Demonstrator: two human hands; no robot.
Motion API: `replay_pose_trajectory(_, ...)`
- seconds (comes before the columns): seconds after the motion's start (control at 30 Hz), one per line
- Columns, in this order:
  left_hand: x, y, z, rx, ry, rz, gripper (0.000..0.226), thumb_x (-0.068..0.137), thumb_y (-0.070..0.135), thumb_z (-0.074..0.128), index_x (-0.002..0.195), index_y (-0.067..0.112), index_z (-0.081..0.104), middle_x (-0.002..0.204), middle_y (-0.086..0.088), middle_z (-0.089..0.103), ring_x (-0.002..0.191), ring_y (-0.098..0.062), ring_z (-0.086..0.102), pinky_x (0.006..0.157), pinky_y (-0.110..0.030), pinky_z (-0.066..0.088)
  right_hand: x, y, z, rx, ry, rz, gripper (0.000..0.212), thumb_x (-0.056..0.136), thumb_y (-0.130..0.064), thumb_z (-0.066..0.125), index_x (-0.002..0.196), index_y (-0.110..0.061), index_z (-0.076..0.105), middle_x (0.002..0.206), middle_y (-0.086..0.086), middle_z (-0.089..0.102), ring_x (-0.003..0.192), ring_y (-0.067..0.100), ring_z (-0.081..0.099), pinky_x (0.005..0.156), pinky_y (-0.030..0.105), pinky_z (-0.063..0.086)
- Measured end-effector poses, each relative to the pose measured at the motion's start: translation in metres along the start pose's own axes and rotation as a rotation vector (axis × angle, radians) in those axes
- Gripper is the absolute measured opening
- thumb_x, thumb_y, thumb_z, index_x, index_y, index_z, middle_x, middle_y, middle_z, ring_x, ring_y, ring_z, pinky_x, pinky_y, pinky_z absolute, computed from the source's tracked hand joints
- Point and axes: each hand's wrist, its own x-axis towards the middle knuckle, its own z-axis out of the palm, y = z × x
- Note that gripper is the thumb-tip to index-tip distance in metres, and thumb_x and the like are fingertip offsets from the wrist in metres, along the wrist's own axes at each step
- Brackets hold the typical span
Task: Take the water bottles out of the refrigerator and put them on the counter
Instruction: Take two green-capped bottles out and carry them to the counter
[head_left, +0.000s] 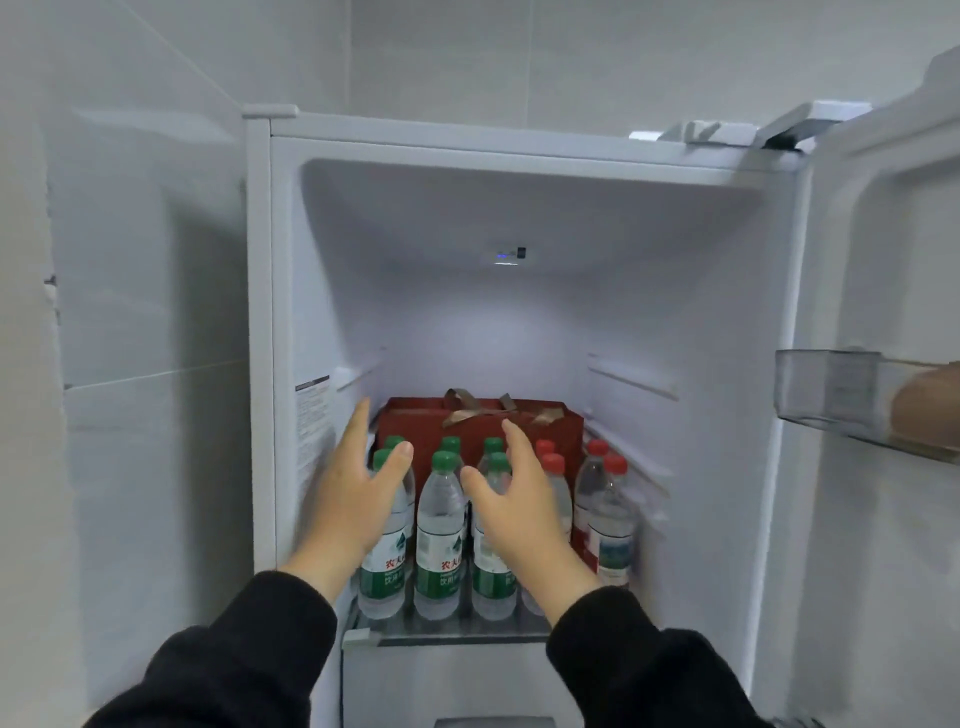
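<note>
Water bottles (439, 530) packed upright at the shelf (457, 626) front, red gift box (483, 421) behind them.
Left hand (358, 499) and right hand (511, 512) both spread, gripping nothing, flanking the green-capped front row for a two-handed grab.

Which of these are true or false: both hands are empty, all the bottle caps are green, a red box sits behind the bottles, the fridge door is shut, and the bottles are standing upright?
1. Both hands are empty. True: the left hand and right hand are spread open near the bottles.
2. All caps are green. False: the right-side ones have red caps.
3. A red box sits behind the bottles. True.
4. The fridge door is shut. False: it stands open at right.
5. The bottles stand upright. True.
</note>
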Motion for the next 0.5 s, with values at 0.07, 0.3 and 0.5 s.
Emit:
replay_pose_trajectory(0.07,0.008,-0.022,0.018,-0.158,0.03,-0.126,0.07,0.097,0.041,0.054,0.157,0.032,0.018,0.161,0.01,0.025,0.131,0.0,0.025,0.105,-0.029,0.024,0.015,0.022,0.024,0.104,-0.072,0.088,0.079,0.09,-0.039,0.065,0.155,-0.034,0.022,0.161,-0.008,0.029,0.133,-0.001,0.028,0.106,0.024,0.028)
replay_pose_trajectory(0.3,0.017,-0.075,0.051,-0.077,0.049,-0.266,0.06,0.095,0.021,0.055,0.148,0.039,0.033,0.145,0.006,0.051,0.132,-0.017,0.048,0.106,-0.037,0.038,0.042,0.071,0.079,0.038,-0.177,0.231,0.078,0.091,-0.032,0.064,0.156,-0.023,0.023,0.157,-0.004,0.036,0.143,0.017,0.035,0.111,0.028,0.03)
replay_pose_trajectory(0.5,0.02,-0.085,0.063,0.149,0.041,-0.195,0.076,0.087,0.005,0.062,0.151,0.027,0.029,0.145,0.001,0.044,0.133,-0.018,0.044,0.109,-0.044,0.042,0.049,0.081,0.099,-0.113,-0.133,0.201,0.068,0.091,-0.019,0.066,0.15,-0.013,0.033,0.152,0.008,0.038,0.138,0.024,0.04,0.113,0.043,0.038)
